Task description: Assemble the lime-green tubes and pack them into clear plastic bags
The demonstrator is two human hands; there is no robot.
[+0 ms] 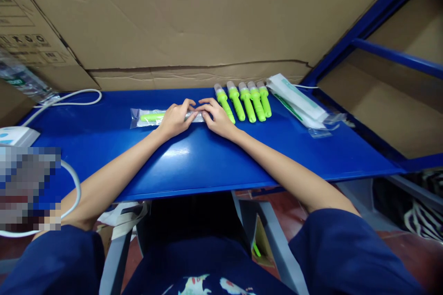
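A clear plastic sleeve (136,119) lies flat along the blue table, with a lime-green stick (152,117) inside it. My left hand (176,119) rests over the middle of the sleeve, its thumb and fingers closed on the part toward the right. At the sleeve's right end, my right hand (218,119) pinches the plastic, its fingertips meeting those of my left hand. Just beyond my right hand stand out several lime-green sticks with clear caps (246,103), lying side by side in a row. What is under my fingers is partly hidden.
A stack of white and clear plastic sleeves (297,101) lies at the right of the blue table (207,161). On the left are a white device (19,136) with a cable and a clear bottle (26,78). Cardboard (207,18) walls the back; a blue frame (398,55) borders the right.
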